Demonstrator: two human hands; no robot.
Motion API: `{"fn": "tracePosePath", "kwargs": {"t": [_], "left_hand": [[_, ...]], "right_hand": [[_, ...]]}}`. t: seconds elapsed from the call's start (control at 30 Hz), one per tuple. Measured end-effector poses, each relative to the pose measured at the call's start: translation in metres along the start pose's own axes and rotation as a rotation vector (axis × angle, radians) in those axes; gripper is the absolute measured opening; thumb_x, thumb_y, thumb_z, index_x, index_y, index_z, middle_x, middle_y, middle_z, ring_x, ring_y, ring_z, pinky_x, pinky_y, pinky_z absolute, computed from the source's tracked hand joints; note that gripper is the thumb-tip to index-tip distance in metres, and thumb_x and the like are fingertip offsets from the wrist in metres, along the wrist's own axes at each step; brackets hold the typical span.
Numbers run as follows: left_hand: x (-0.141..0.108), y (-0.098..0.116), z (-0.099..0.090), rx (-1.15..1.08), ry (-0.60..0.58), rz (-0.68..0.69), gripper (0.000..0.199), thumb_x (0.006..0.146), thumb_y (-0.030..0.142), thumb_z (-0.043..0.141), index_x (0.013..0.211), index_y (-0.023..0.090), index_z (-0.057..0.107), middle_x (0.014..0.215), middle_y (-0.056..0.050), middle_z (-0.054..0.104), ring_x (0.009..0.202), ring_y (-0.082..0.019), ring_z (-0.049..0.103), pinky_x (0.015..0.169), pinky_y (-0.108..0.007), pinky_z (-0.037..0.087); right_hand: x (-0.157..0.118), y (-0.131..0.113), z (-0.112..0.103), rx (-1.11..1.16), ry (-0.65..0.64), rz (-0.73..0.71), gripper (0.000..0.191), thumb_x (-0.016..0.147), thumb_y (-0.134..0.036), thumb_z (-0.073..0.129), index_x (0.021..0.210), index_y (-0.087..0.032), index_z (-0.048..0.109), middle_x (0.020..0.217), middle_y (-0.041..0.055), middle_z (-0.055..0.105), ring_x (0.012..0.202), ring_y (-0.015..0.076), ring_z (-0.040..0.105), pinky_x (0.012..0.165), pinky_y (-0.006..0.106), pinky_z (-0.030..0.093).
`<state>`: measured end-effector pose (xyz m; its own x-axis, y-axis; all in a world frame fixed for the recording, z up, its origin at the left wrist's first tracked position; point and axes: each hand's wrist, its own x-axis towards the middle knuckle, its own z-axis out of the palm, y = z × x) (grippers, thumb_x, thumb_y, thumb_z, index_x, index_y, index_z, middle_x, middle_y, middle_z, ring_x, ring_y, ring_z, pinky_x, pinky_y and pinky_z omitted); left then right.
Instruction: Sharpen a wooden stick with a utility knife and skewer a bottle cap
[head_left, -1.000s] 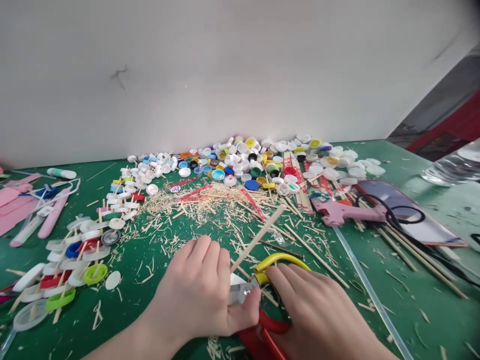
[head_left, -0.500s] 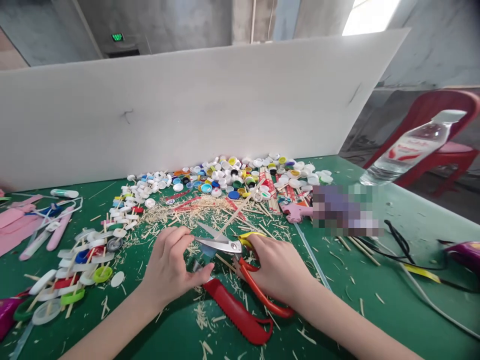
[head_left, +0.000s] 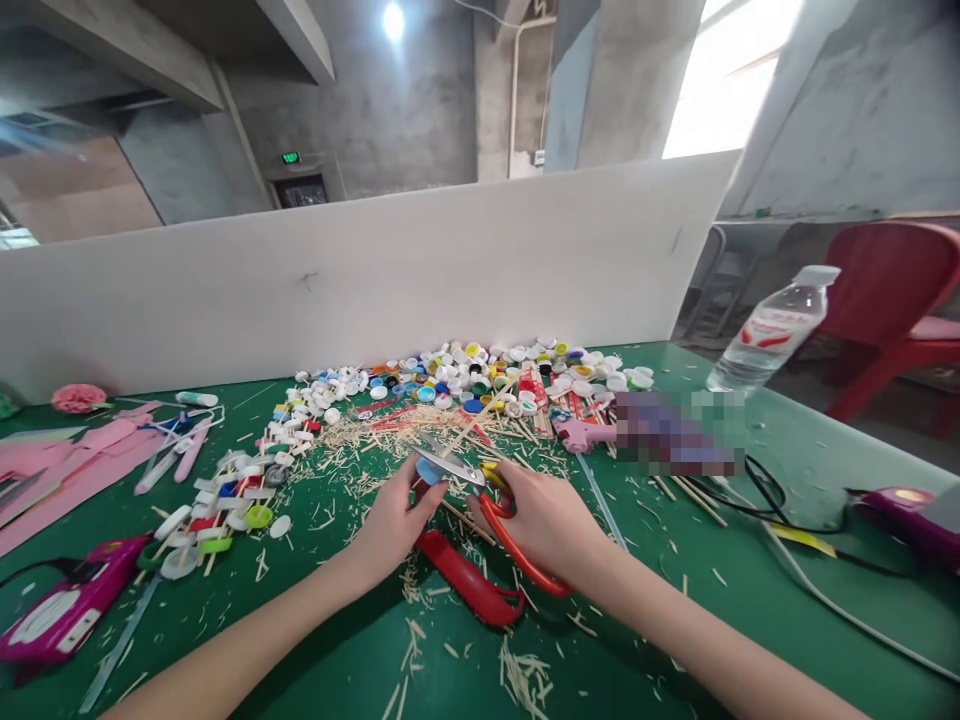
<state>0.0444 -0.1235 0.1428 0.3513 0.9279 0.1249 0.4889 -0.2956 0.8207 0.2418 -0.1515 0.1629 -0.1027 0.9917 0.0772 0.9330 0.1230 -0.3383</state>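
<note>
Blue plastic, a light, stiff little cap [head_left: 430, 470], sat pinched in our left hand [head_left: 391, 520] fingers; best gripped by its rim. Beside them our right hand [head_left: 544, 520] closed round the scissors [head_left: 480, 480], blades parted over the counter [head_left: 675, 620].

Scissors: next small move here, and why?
Probably close the blades. The right hand holds the scissors open, and the left hand pinches a blue cap right at the blades, with a wooden stick lying across them. The contact itself is too small to confirm.
</note>
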Motion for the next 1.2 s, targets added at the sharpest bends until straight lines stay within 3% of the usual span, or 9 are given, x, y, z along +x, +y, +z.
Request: {"fn": "tracePosePath", "kwargs": {"t": [0.2, 0.37, 0.5, 0.7, 0.9, 1.03, 1.13, 1.2], "left_hand": [[-0.006, 0.018, 0.007, -0.009, 0.109, 0.017, 0.043, 0.087, 0.059, 0.042, 0.108, 0.021, 0.043, 0.094, -0.004, 0.059, 0.077, -0.014, 0.054, 0.068, -0.028, 0.043], [-0.008, 0.016, 0.001, 0.06, 0.053, 0.022, 0.04, 0.089, 0.057, 0.035, 0.101, 0.02, 0.044, 0.078, 0.0, 0.05, 0.065, -0.011, 0.042, 0.061, -0.026, 0.035], [-0.007, 0.014, -0.006, -0.037, -0.027, -0.004, 0.036, 0.089, 0.054, 0.035, 0.084, 0.02, 0.041, 0.071, 0.003, 0.037, 0.063, -0.009, 0.034, 0.061, -0.025, 0.031], [-0.006, 0.021, -0.015, -0.211, -0.234, -0.066, 0.029, 0.087, 0.044, 0.032, 0.07, 0.02, 0.033, 0.067, 0.003, 0.031, 0.06, -0.009, 0.032, 0.058, -0.025, 0.033], [-0.007, 0.017, -0.02, -0.189, -0.259, -0.064, 0.033, 0.087, 0.05, 0.035, 0.071, 0.021, 0.038, 0.068, 0.002, 0.035, 0.061, -0.01, 0.035, 0.06, -0.027, 0.038], [-0.008, 0.016, -0.022, -0.182, -0.264, -0.042, 0.032, 0.088, 0.043, 0.031, 0.067, 0.02, 0.039, 0.066, 0.001, 0.035, 0.06, -0.01, 0.034, 0.059, -0.026, 0.038], [-0.008, 0.012, -0.026, -0.035, -0.213, -0.009, 0.027, 0.086, 0.039, 0.036, 0.072, 0.019, 0.048, 0.078, -0.002, 0.05, 0.068, -0.012, 0.045, 0.067, -0.029, 0.045], [-0.007, 0.006, -0.029, 0.075, -0.14, 0.067, 0.024, 0.084, 0.038, 0.043, 0.096, 0.021, 0.056, 0.106, -0.008, 0.057, 0.091, -0.017, 0.055, 0.082, -0.034, 0.051]], "right_hand": [[-0.006, 0.001, -0.011, -0.063, 0.022, -0.008, 0.055, 0.088, -0.067, 0.033, 0.092, -0.017, 0.055, 0.083, 0.0078, 0.062, 0.067, 0.0162, 0.055, 0.056, 0.025, 0.029], [-0.008, 0.002, -0.009, -0.023, 0.023, -0.046, 0.067, 0.082, -0.078, 0.034, 0.093, -0.016, 0.056, 0.085, 0.009, 0.062, 0.068, 0.0174, 0.055, 0.058, 0.027, 0.035], [-0.009, 0.004, -0.002, 0.049, 0.016, -0.084, 0.071, 0.078, -0.083, 0.037, 0.094, -0.016, 0.056, 0.089, 0.0082, 0.062, 0.071, 0.0171, 0.056, 0.061, 0.028, 0.038], [-0.012, 0.005, 0.0, 0.095, 0.01, -0.155, 0.064, 0.082, -0.075, 0.041, 0.103, -0.016, 0.056, 0.101, 0.0099, 0.062, 0.085, 0.0177, 0.059, 0.068, 0.027, 0.04], [-0.011, -0.004, -0.002, -0.124, 0.046, -0.097, 0.047, 0.09, -0.056, 0.037, 0.098, -0.015, 0.058, 0.098, 0.0096, 0.065, 0.081, 0.0189, 0.061, 0.064, 0.026, 0.035], [-0.009, -0.005, 0.0, -0.181, 0.065, -0.1, 0.042, 0.089, -0.052, 0.039, 0.099, -0.016, 0.059, 0.098, 0.0093, 0.065, 0.083, 0.0207, 0.062, 0.064, 0.026, 0.032], [-0.006, -0.003, 0.003, -0.23, 0.073, -0.099, 0.043, 0.089, -0.052, 0.04, 0.1, -0.016, 0.059, 0.099, 0.0104, 0.065, 0.086, 0.0243, 0.063, 0.065, 0.028, 0.033], [-0.005, -0.001, 0.004, -0.259, 0.072, -0.094, 0.045, 0.089, -0.053, 0.039, 0.102, -0.015, 0.059, 0.098, 0.0119, 0.065, 0.086, 0.0262, 0.063, 0.065, 0.029, 0.034]]}}
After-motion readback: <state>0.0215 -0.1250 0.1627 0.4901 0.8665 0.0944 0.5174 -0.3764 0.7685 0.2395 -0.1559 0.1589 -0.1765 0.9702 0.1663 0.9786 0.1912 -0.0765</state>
